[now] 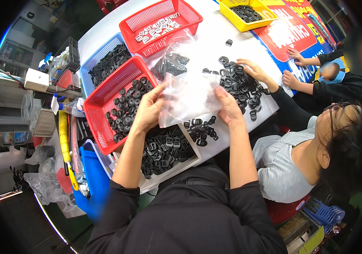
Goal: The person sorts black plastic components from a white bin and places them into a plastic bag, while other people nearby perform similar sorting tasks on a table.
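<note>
A clear plastic bag [189,101] is stretched between my two hands above the near side of the table, and it looks flat. My left hand [149,106] pinches its left edge, with the fingers closed. At the bag's right edge, my right hand [229,106] grips it between thumb and fingers. Just beyond lies another clear bag [170,63] with black plastic pieces in it. Below my hands a white tray [194,157] holds many black plastic buckles [164,148]. To the right of the bag, loose black buckles [242,86] lie heaped on the white table [208,40].
Left of my hands, a red basket [98,122] holds round black pieces. Beyond stand a blue basket [86,63], a red basket [126,31] with white pieces and a yellow basket [242,26]. A co-worker's hand [253,70] touches the heap; another person's hands [292,79] rest farther right.
</note>
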The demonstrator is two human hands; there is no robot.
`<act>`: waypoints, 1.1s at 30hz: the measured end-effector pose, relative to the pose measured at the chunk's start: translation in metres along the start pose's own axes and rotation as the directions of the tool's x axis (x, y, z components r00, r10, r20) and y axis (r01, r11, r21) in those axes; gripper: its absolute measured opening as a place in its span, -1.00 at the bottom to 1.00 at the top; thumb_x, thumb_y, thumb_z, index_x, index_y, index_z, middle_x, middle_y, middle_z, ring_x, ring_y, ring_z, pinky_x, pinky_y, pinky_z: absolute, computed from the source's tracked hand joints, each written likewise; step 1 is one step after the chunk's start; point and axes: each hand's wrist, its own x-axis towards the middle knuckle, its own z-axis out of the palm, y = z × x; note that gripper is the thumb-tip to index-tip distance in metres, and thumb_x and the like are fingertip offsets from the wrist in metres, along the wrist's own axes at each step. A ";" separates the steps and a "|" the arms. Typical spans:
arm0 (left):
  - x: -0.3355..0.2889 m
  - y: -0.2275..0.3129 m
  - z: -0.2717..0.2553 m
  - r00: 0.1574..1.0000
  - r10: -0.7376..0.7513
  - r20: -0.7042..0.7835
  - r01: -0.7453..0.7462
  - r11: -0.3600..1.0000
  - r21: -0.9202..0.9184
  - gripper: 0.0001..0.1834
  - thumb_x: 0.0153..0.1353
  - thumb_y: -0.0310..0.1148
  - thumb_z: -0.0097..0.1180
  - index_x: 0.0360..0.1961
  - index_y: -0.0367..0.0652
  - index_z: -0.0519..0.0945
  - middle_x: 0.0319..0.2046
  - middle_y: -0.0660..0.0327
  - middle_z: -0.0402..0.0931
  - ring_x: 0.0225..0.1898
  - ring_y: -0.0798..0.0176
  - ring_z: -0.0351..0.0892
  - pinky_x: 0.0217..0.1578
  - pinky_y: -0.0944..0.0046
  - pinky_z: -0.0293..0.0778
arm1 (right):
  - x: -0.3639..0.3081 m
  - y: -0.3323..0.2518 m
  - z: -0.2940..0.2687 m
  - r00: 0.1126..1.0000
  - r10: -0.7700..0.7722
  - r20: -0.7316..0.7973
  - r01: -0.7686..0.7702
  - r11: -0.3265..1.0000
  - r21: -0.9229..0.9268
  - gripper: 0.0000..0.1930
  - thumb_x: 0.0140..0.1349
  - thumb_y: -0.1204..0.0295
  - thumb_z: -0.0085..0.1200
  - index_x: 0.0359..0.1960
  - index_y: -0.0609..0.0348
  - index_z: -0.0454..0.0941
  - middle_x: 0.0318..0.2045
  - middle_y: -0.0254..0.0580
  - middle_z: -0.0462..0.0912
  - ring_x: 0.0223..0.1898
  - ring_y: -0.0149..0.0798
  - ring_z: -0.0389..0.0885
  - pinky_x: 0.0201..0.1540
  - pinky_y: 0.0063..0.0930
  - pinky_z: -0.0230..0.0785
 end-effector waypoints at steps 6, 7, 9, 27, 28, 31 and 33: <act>0.012 0.024 -0.015 0.922 0.357 -0.151 -0.239 0.831 0.501 -0.35 0.07 -0.74 -0.25 0.23 -0.13 0.41 0.04 0.06 0.50 -0.16 0.25 0.61 -0.07 0.32 0.52 | 0.038 0.030 -0.006 0.836 -0.530 -0.145 0.281 0.639 -0.716 -0.67 0.14 0.30 0.22 -0.13 0.25 0.52 -0.33 -0.14 0.65 -0.34 -0.30 0.59 -0.23 -0.42 0.42; 0.011 0.038 -0.013 0.868 0.482 -0.122 -0.246 0.629 0.738 -0.36 0.05 -0.75 -0.23 0.20 -0.14 0.44 0.06 0.05 0.49 -0.15 0.22 0.62 -0.04 0.33 0.50 | 0.037 0.026 -0.009 0.725 -0.665 -0.177 0.295 0.532 -0.793 -0.69 0.12 0.32 0.21 -0.16 0.24 0.53 -0.34 -0.12 0.63 -0.30 -0.22 0.59 -0.19 -0.36 0.41; 0.016 0.042 -0.009 0.838 0.545 -0.008 -0.249 0.396 0.884 -0.44 0.03 -0.67 -0.06 0.12 -0.10 0.51 0.08 0.12 0.48 -0.12 0.14 0.60 -0.02 0.27 0.50 | 0.037 0.012 -0.043 0.527 -0.846 -0.075 0.206 0.213 -0.955 -0.77 0.09 0.38 0.16 -0.20 0.15 0.55 -0.29 -0.13 0.58 -0.15 -0.05 0.50 0.00 -0.21 0.32; 0.063 -0.036 0.072 0.962 0.247 0.118 -0.206 0.371 0.906 -0.40 0.03 -0.58 -0.12 0.20 -0.19 0.37 0.10 -0.03 0.38 -0.03 -0.12 0.49 -0.03 0.01 0.45 | 0.095 -0.001 -0.119 0.536 -0.836 0.114 -0.187 -0.249 -0.950 -0.37 0.08 -0.04 0.15 0.18 -0.16 0.33 0.19 -0.08 0.26 0.28 -0.01 0.14 0.24 0.06 0.01; 0.061 -0.036 0.072 0.961 0.254 0.105 -0.199 0.378 0.904 -0.40 0.03 -0.58 -0.12 0.20 -0.19 0.37 0.10 -0.04 0.38 -0.02 -0.12 0.49 -0.02 0.01 0.44 | 0.095 0.000 -0.116 0.517 -0.846 0.134 -0.191 -0.266 -0.945 -0.49 0.10 0.03 0.16 0.08 -0.15 0.43 0.09 -0.15 0.36 0.18 -0.05 0.25 0.13 -0.07 0.16; 0.061 -0.029 0.077 0.967 0.237 0.091 -0.184 0.405 0.895 -0.41 0.02 -0.60 -0.13 0.18 -0.20 0.38 0.09 -0.05 0.39 -0.01 -0.11 0.49 0.00 0.03 0.43 | 0.103 0.000 -0.119 0.522 -0.842 0.134 -0.174 -0.259 -0.950 -0.59 0.12 0.10 0.17 -0.01 -0.14 0.50 -0.01 -0.20 0.40 0.09 -0.08 0.33 0.01 -0.09 0.24; 0.056 -0.020 0.073 0.967 0.248 0.067 -0.174 0.442 0.880 -0.41 0.02 -0.60 -0.13 0.18 -0.20 0.40 0.09 -0.07 0.39 0.01 -0.12 0.48 0.02 0.04 0.42 | 0.104 -0.003 -0.116 0.498 -0.852 0.162 -0.178 -0.283 -0.943 -0.67 0.12 0.14 0.18 -0.09 -0.13 0.52 -0.11 -0.24 0.43 0.00 -0.10 0.38 -0.11 -0.13 0.31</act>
